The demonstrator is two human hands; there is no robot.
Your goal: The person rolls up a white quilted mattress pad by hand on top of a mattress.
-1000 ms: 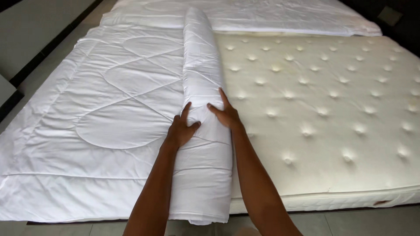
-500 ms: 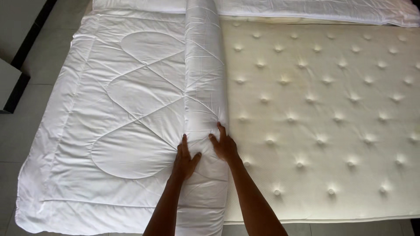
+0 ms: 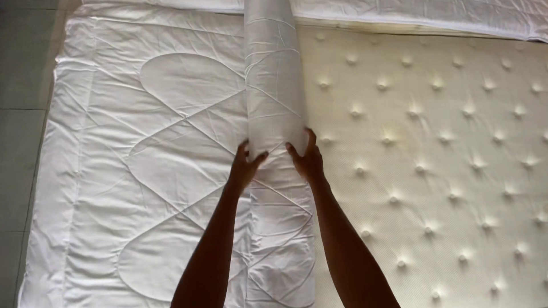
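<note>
A white quilted duvet [image 3: 142, 171] lies spread over the left half of a bed. Its right part is wound into a long roll [image 3: 273, 97] that runs from the near edge to the far end. My left hand [image 3: 244, 167] presses on the left flank of the roll, fingers spread. On the roll's right flank sits my right hand [image 3: 307, 159], fingers curled over the fabric. Both forearms reach in from the bottom of the view.
To the right of the roll the cream tufted mattress [image 3: 434, 159] is bare. A white sheet or pillow edge [image 3: 411, 14] lies across the head of the bed. Grey floor tiles [image 3: 23, 114] show along the left side.
Both hands have shifted farther up along the roll, and the camera has moved forward over the bed. The roll sits slightly more to the left on the duvet.
</note>
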